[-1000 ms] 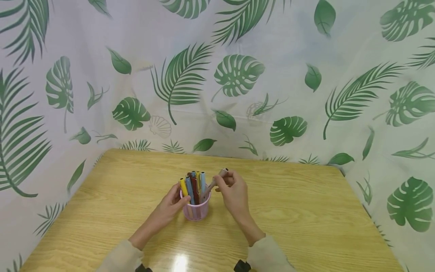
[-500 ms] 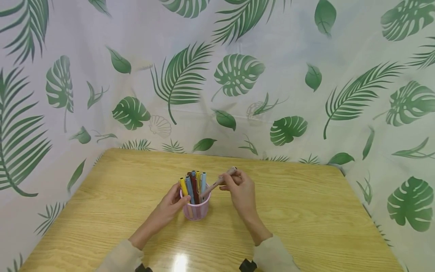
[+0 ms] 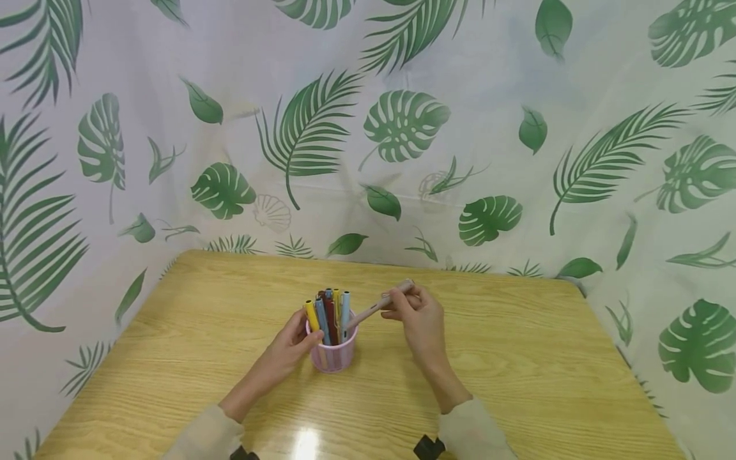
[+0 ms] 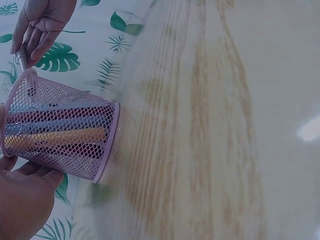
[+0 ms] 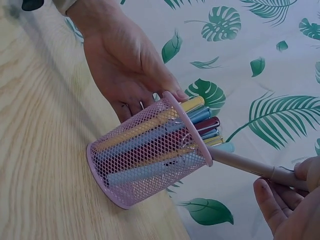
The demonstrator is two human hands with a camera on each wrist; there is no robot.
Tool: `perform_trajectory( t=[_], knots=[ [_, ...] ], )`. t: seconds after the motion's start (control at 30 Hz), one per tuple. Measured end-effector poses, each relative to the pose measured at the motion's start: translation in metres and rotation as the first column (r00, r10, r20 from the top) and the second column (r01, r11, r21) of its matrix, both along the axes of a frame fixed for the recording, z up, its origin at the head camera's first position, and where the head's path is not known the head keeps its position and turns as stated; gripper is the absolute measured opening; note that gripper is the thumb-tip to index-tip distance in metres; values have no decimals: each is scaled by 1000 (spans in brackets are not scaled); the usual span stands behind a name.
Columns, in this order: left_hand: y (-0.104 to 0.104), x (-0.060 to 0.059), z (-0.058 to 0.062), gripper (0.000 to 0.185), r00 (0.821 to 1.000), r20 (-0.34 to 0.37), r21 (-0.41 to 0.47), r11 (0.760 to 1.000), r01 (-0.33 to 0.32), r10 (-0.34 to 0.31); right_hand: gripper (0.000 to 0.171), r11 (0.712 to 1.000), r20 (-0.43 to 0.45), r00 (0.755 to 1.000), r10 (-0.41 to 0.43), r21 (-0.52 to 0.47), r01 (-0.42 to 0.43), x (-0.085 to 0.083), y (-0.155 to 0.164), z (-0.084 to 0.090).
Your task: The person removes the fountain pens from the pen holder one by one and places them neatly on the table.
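A pink mesh pen cup (image 3: 334,358) stands on the wooden table with several pens in it: yellow, blue, dark red and light blue (image 3: 345,310). My left hand (image 3: 282,351) grips the cup's left side, thumb over the front rim. My right hand (image 3: 420,319) pinches a greyish-beige pen (image 5: 245,162) near its capped end, to the right of the cup. That pen slants down to the left, its lower end at the cup's right rim. In the right wrist view the mesh (image 5: 145,155) shows the other pens' barrels inside.
The wood-grain table (image 3: 517,358) spreads out around the cup. Behind it and at both sides hangs a white cloth (image 3: 460,140) printed with green leaves. Light glares off the table's front (image 3: 305,441).
My right hand has moved right and drawn the greyish-beige pen outward, so more of its barrel shows and it leans flatter. The left hand and the cup have stayed in place.
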State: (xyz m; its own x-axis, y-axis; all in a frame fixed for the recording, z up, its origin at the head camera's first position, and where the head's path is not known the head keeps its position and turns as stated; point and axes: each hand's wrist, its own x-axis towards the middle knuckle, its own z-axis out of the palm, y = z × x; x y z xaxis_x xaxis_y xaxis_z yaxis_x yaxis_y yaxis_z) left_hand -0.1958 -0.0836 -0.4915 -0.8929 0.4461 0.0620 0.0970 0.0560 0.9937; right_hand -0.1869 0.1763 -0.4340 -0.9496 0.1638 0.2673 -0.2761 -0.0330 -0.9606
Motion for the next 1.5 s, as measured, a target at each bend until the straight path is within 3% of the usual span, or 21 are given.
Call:
perform_trajectory(
  t=[0.77, 1.5],
  knots=[
    [0, 0, 2, 71, 999, 11, -13, 999, -36, 36, 30, 999, 67, 998, -1, -45, 4, -5, 40, 6],
    [-1, 0, 0, 72, 1000, 8, -7, 1000, -17, 17, 28, 999, 126, 992, -27, -32, 31, 3, 71, 3]
  ],
)
